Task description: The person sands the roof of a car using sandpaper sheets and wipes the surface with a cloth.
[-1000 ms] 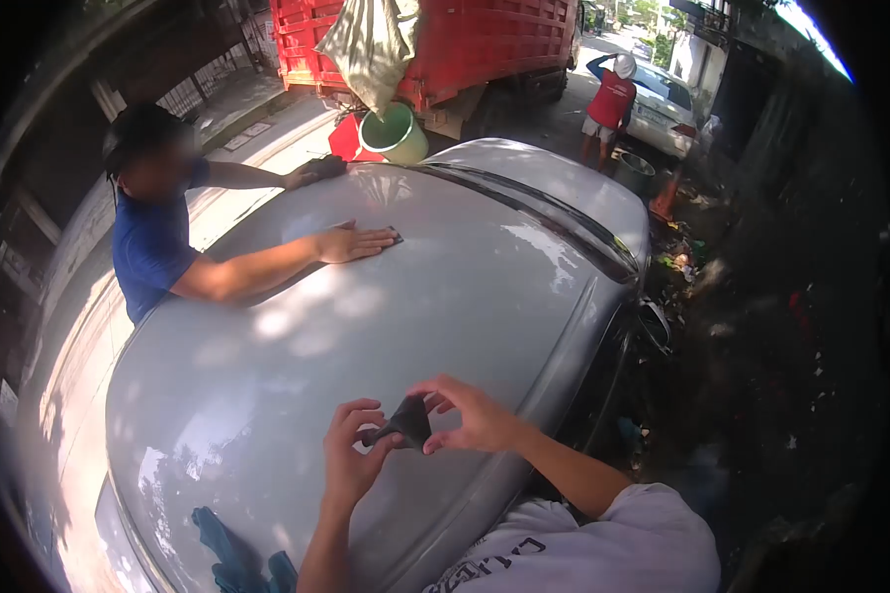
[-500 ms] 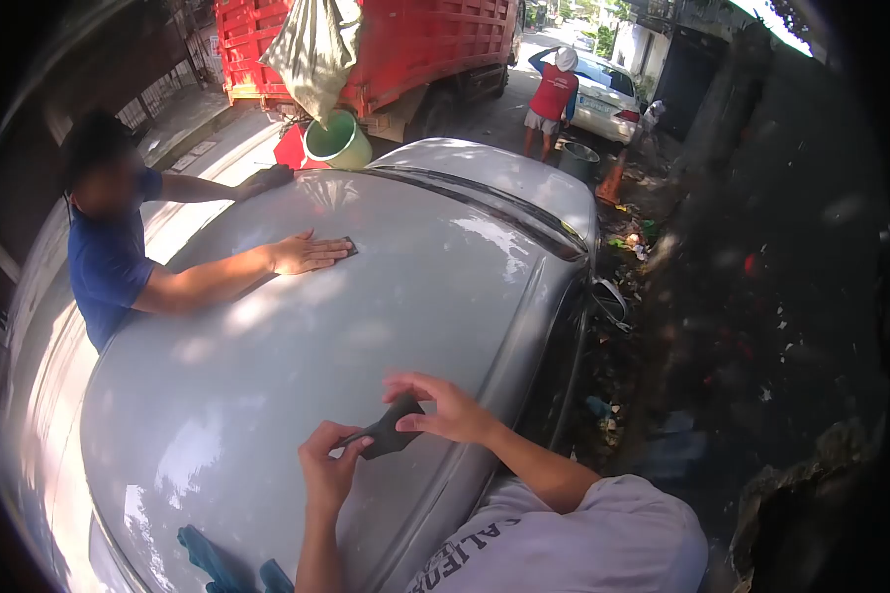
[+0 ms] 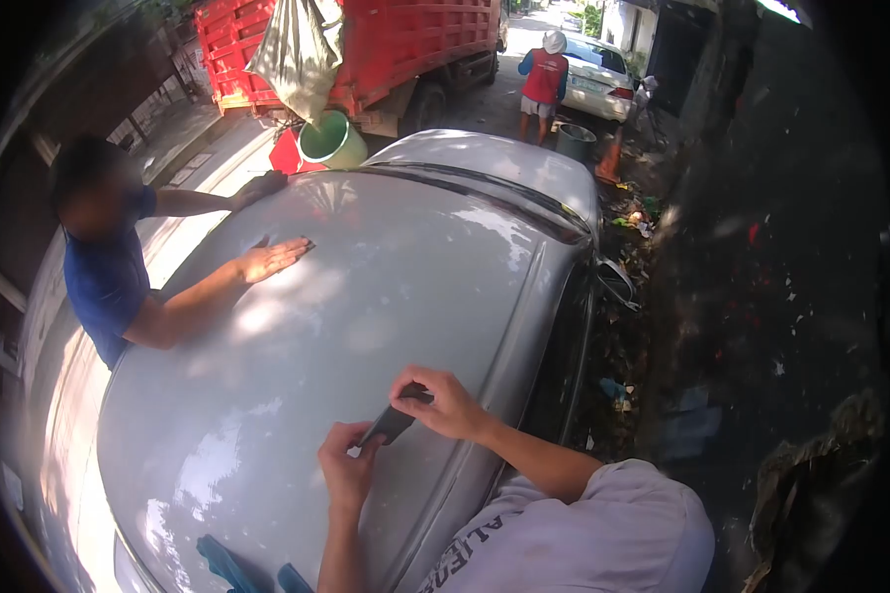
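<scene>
Above the silver car roof (image 3: pixel 366 306), both my hands grip a small dark grey piece of sandpaper (image 3: pixel 391 423). My left hand (image 3: pixel 348 463) pinches its lower left end between thumb and fingers. At the upper right end, my right hand (image 3: pixel 443 403) has its fingers curled round the sheet. The piece looks folded narrow and fairly flat. Across the roof, a co-worker's hand (image 3: pixel 272 259) lies flat on the paint, with a small dark bit showing at its fingertips.
A teal cloth (image 3: pixel 229 565) lies on the roof at the lower left. Beyond the car stand a green bucket (image 3: pixel 334 143), a red truck (image 3: pixel 396 59) and a white car (image 3: pixel 598 84). A person in a red vest (image 3: pixel 544 79) stands near a dark bin (image 3: pixel 576 141).
My right fingers have closed round the sandpaper, which now looks flatter and narrower. The co-worker's hand has slid left across the roof. The person in red has lowered a raised arm.
</scene>
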Tool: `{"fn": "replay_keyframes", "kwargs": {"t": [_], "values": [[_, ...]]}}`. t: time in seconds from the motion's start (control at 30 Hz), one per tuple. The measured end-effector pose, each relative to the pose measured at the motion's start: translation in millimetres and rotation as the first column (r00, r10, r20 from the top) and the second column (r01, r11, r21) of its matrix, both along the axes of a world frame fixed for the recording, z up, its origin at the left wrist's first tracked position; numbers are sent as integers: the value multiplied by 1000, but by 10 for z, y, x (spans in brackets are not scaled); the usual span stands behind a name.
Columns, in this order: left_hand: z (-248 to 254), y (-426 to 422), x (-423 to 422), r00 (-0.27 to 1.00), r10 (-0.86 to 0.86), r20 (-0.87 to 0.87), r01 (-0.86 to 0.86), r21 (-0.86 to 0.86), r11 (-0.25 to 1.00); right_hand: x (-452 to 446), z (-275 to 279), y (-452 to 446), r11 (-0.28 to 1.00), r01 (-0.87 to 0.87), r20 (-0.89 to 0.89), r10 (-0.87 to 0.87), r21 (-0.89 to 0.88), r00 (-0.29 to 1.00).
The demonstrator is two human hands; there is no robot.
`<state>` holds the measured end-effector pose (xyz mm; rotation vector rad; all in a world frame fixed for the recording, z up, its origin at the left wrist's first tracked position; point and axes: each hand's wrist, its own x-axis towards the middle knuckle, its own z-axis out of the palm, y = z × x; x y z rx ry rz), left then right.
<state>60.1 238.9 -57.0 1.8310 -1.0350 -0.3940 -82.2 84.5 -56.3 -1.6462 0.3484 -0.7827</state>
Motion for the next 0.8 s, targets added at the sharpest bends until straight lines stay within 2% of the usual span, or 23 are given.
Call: {"fn": "replay_keyframes", "kwargs": {"t": [0.07, 0.13, 0.27, 0.33, 0.37, 0.43, 0.47, 0.53, 0.67, 0.77, 0.8], "values": [[38, 25, 1, 999, -43, 27, 42, 19, 999, -22, -18, -59, 1000, -2, -45, 2, -8, 999], [129, 27, -17, 994, -97, 46, 90, 142, 986, -52, -30, -124, 1000, -1, -88, -1, -19, 996], [89, -9, -12, 994, -111, 11, 111, 30, 993, -43, -22, -124, 999, -36, -65, 38, 33, 997], [190, -36, -62, 994, -85, 72, 86, -9, 996, -34, 12, -70, 998, -32, -34, 34, 61, 999], [277, -57, -118, 994, -82, 68, 83, -7, 997, -41, 95, -12, 999, 1, -128, -6, -45, 992], [432, -95, -230, 921, -53, 387, 86, -70, 994, -27, 160, 61, 971, 2, -237, -61, -238, 970], [417, -77, -236, 921, -48, 386, 80, -67, 995, -14, 181, 91, 972, -4, -238, -54, -235, 970], [352, -35, -236, 996, -55, 65, 54, 19, 998, 9, 228, 141, 981, -94, -151, 68, -172, 986], [256, 27, -159, 995, 9, 98, -5, -32, 999, 34, 220, 162, 976, -80, -86, 63, -202, 994], [304, 36, -172, 997, 67, 27, -66, -25, 997, 9, 54, 125, 977, -83, -100, 64, -197, 993], [291, 45, -169, 997, 79, -8, -79, -11, 997, -5, 14, 96, 994, -108, -145, 103, -26, 984]]}}
